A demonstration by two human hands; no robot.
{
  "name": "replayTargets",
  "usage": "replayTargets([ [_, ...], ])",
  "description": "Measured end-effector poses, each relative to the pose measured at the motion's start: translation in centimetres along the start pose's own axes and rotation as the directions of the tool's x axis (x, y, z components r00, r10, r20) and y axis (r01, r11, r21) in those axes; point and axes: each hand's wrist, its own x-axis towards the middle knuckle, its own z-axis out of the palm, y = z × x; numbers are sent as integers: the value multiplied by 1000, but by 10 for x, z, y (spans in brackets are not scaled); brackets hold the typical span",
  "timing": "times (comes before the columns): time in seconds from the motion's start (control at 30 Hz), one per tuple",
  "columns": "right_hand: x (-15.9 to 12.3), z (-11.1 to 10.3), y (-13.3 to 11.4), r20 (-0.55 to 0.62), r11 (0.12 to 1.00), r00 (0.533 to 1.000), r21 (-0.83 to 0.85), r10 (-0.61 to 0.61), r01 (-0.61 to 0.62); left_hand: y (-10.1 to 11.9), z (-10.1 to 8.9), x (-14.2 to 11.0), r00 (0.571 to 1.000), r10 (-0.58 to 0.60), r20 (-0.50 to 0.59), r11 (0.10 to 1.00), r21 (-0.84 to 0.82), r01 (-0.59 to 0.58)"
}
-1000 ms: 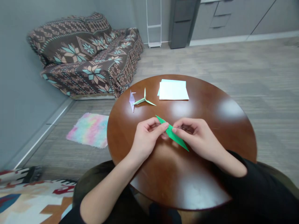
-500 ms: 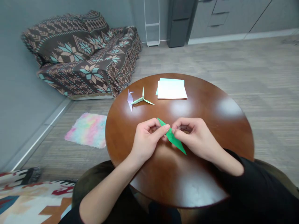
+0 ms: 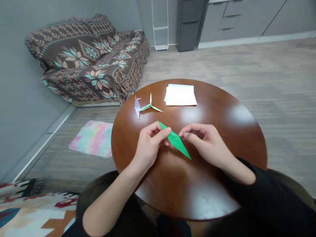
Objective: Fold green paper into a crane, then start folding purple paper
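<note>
A green folded paper (image 3: 176, 141), long and diamond-shaped with pointed ends, is held slantwise above the round table. My left hand (image 3: 153, 140) pinches its upper left part between thumb and fingers. Close to the paper's right edge is my right hand (image 3: 203, 140), its thumb and fingertips drawn together; whether they touch the edge is hard to tell. Beyond my left hand lie a purple origami crane (image 3: 137, 107) and a pale green folded paper piece (image 3: 150, 105) with thin pointed arms, partly against each other.
A stack of paper sheets (image 3: 181, 95), white over light blue, lies at the far side of the brown round table (image 3: 222, 121). Past the table are a sofa (image 3: 86, 69) with a patterned cover and a pastel fluffy mat (image 3: 92, 138) on the floor.
My left hand has shifted left with the green paper, drawing it away from my right fingertips, which earlier pinched its middle. The purple crane and pale green piece stay put.
</note>
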Motion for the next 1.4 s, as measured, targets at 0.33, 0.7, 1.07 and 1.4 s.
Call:
replayTargets([
  [0.33, -3, 4, -2, 45, 997, 999, 75, 7, -10, 0, 5, -3, 993, -106, 54, 976, -184, 114],
  [0.7, -5, 5, -2, 68, 997, 997, 60, 43, -47, 4, 1, 4, 994, -104, -42, 941, -329, 84],
  [1.07, -3, 4, 0, 9, 995, 999, 95, 40, -40, 2, 5, -1, 992, -119, 34, 973, -197, 123],
  [1.4, -6, 7, -5, 72, 998, 997, 61, 30, -34, 4, 9, -3, 981, -186, 53, 940, -280, 193],
])
